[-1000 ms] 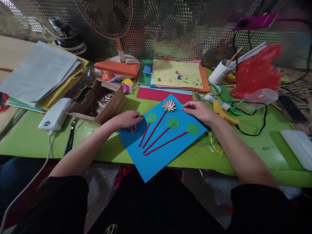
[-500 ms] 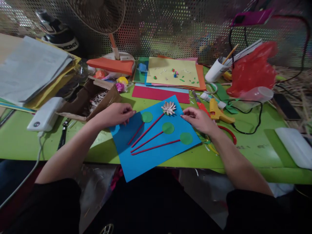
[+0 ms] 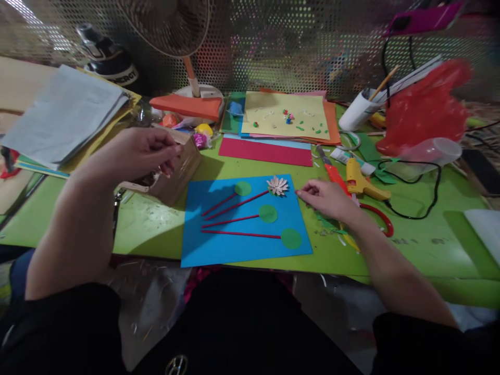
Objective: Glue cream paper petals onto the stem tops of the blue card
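A blue sheet of paper lies near the table's front edge. On it are several thin red stems with green paper discs at their right ends. One stem ends in a pale layered flower. My left hand is raised over the small cardboard box, its fingers loosely bent and apart, with nothing seen in them. The box's contents are mostly hidden behind it. My right hand rests on the table, fingers loosely curved, fingertips at the sheet's right edge; no object shows in it.
Right of the sheet lie a yellow glue gun with a black cord and red-handled scissors. Coloured papers are stacked behind. A fan, a red plastic bag and a white cup stand at the back.
The blue sheet has turned to lie nearly square with the table edge. My left hand has left it and moved up and left over the box. The right hand stays by its right edge.
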Available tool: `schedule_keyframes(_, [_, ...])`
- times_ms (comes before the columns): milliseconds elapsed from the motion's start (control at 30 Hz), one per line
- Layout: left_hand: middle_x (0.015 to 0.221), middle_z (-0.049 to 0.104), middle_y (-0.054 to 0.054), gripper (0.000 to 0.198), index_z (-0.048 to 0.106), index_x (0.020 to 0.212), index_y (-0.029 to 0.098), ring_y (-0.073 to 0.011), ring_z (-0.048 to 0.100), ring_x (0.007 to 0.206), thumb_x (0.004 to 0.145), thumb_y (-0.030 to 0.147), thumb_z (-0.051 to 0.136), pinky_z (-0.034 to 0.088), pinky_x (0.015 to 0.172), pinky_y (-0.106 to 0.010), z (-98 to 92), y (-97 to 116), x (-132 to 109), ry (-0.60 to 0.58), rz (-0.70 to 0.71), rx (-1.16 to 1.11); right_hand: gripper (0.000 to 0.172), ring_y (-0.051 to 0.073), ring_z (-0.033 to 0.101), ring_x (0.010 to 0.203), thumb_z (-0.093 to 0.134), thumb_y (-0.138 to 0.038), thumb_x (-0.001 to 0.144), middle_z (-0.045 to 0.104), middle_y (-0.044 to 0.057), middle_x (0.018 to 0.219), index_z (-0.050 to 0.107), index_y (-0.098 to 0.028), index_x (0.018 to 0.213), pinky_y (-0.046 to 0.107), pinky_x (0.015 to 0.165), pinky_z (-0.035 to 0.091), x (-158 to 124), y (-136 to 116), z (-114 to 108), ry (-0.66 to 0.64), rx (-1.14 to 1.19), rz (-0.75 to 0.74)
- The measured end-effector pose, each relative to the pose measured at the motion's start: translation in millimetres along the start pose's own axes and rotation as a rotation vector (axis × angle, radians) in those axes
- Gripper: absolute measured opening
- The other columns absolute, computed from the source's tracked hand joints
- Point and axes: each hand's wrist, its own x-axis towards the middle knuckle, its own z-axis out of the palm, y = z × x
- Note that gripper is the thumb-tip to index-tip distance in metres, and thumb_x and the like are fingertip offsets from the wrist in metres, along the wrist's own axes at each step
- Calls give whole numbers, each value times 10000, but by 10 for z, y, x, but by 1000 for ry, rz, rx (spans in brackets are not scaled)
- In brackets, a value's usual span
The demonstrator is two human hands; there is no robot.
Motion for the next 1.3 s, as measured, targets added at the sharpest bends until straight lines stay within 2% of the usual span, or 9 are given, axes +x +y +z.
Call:
schedule_keyframes(100, [623, 654, 80, 311, 644, 957, 110, -10, 556, 594, 865, 387, 536, 385, 722, -179, -197, -104, 29, 111, -97, 194, 317, 159, 561, 512, 551, -514, 835, 642, 32, 639, 591, -211, 753, 293, 490, 399, -3, 10, 23, -18, 11, -17])
schedule_keyframes(167, [629, 652, 78, 331, 662, 1004, 87, -5, 549, 613, 875, 360, 526, 380, 762, -192, -313, -188, 72, 93, -149, 275, 345, 167, 575, 526, 549, -542, 824, 653, 41, 649, 609, -208, 765, 296, 501, 412, -13, 9, 33, -5, 22, -13])
schedule_keyframes(333, [742, 703, 11, 285, 680, 1050, 107, -88, 566, 674, 833, 278, 610, 384, 663, -196, -443, -479, 245, -257, -129, 322, 464, 194, 612, 590, 562, -648, 774, 682, 65, 691, 654, -194, 804, 301, 526, 433, -43, -38, 18, -17, 25, 3])
schedule_keyframes(533, [882, 706, 3, 469, 694, 1050, 147, -90, 445, 683, 723, 480, 737, 325, 630, -212, -356, -618, 338, -182, -18, 632, 486, 212, 620, 670, 568, -651, 767, 697, 80, 755, 669, -182, 844, 311, 584, 445, -69, -118, 4, -68, 20, 20])
schedule_keyframes(700, [765, 673, -5, 239, 736, 935, 185, -124, 505, 676, 769, 332, 648, 306, 619, -245, -328, -653, 406, -25, -69, 703, 437, 226, 609, 650, 572, -620, 727, 695, 77, 760, 680, -211, 832, 336, 574, 445, -49, -81, 28, -69, 22, 48])
schedule_keyframes(833, [694, 664, -12, 251, 755, 928, 185, -157, 571, 680, 735, 288, 632, 371, 660, -265, -313, -734, 426, -150, -126, 690, 385, 234, 606, 638, 562, -591, 735, 686, 70, 747, 684, -242, 840, 350, 570, 449, -42, -61, 45, -88, 11, 69])
schedule_keyframes(967, [795, 703, -24, 302, 765, 960, 213, -177, 602, 736, 690, 276, 643, 411, 711, -281, -242, -787, 390, -247, -90, 747, 300, 240, 626, 676, 580, -542, 756, 705, 79, 796, 684, -274, 843, 362, 603, 464, -42, -49, 55, -109, 29, 42])
schedule_keyframes(1133, [910, 719, -35, 391, 744, 1047, 239, -189, 607, 783, 666, 280, 667, 423, 702, -275, -115, -790, 381, -232, -97, 780, 289, 237, 626, 685, 585, -540, 775, 710, 81, 836, 688, -289, 874, 366, 599, 466, -26, -4, 64, -142, 38, 28])
schedule_keyframes(1300, [849, 709, -36, 314, 759, 961, 238, -189, 600, 741, 671, 227, 637, 412, 681, -285, -45, -774, 407, -202, -134, 761, 325, 230, 622, 686, 574, -551, 786, 706, 69, 830, 689, -268, 896, 352, 594, 471, -24, 13, 49, -156, 11, 9])
